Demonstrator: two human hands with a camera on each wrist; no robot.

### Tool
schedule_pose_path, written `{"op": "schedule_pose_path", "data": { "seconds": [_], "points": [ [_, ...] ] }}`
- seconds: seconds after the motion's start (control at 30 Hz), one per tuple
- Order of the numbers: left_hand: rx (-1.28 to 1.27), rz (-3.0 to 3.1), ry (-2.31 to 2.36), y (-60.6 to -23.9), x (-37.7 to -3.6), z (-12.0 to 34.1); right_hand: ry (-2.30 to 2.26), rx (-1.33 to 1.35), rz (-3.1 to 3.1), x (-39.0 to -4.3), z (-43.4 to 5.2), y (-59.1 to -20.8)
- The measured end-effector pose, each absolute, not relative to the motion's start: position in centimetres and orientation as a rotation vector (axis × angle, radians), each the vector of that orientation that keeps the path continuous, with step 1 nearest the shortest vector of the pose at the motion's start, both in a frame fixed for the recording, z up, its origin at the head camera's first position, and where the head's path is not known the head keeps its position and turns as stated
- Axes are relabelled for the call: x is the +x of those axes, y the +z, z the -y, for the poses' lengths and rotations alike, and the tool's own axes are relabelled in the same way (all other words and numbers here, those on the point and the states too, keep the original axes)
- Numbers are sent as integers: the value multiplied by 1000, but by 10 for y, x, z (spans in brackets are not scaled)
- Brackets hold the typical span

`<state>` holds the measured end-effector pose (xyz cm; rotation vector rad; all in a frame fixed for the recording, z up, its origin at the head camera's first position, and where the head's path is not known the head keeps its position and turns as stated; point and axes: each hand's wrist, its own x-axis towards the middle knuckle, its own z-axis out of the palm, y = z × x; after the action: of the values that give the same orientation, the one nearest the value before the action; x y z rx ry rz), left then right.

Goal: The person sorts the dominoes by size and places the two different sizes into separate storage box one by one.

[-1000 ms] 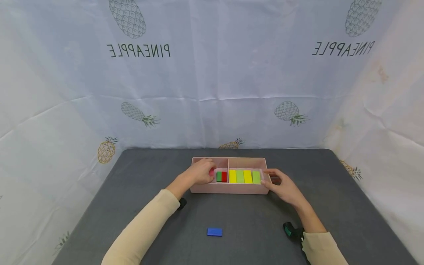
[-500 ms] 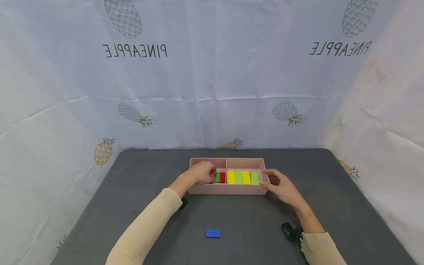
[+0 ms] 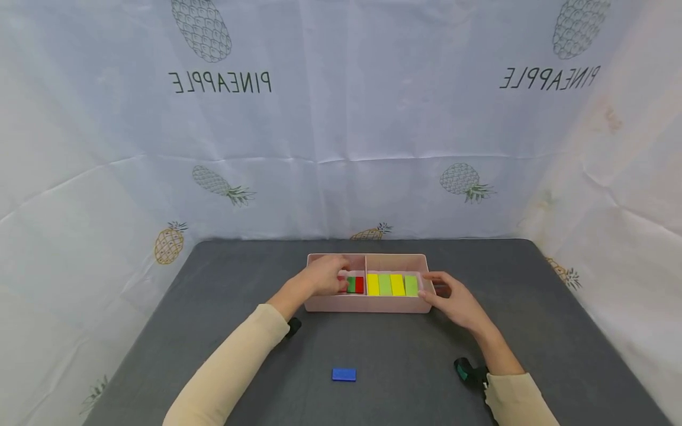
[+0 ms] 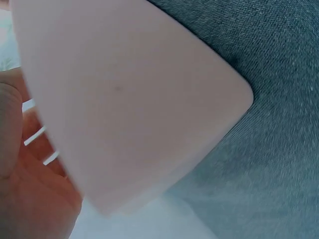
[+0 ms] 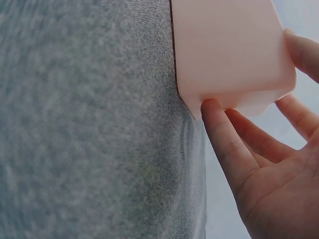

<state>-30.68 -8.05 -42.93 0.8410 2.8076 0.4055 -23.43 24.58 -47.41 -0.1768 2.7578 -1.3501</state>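
Observation:
A pink two-compartment box (image 3: 367,304) stands on the dark table. My left hand (image 3: 321,277) reaches over its left compartment, fingers spread above a red block (image 3: 343,290) that they partly hide. Beside that lie a green block (image 3: 351,285) and another red block (image 3: 359,285). The right compartment holds a row of yellow blocks (image 3: 373,284) and light green blocks (image 3: 385,284). My right hand (image 3: 453,300) holds the box's right end, thumb at the rim and fingers against the end wall (image 5: 239,94). In the left wrist view, the box's outer wall (image 4: 124,99) hides the left fingertips.
A blue block (image 3: 344,374) lies alone on the table (image 3: 405,367), in front of the box. Behind the table hangs a pale curtain (image 3: 341,118) printed with pineapples. A black wrist strap device (image 3: 469,371) sits on the right wrist.
The left hand's fingers have parted from the red block, which now lies next to the green one. My right hand keeps its place on the box; the head view shifted slightly.

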Motion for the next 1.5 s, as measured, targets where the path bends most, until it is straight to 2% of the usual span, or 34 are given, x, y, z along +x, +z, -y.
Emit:
{"op": "schedule_pose_path", "data": {
  "seconds": [0.63, 1.2, 1.5],
  "points": [
    [1090, -2941, 336, -397, -268, 88, -1339, -193, -2765, -233, -249, -474],
    [1371, -2956, 170, -392, -232, 94, -1327, -171, -2755, -234, -245, -472],
    [1437, -2930, 141, -389, -215, 91, -1327, -172, -2759, -235, -245, -472]
  ]
}}
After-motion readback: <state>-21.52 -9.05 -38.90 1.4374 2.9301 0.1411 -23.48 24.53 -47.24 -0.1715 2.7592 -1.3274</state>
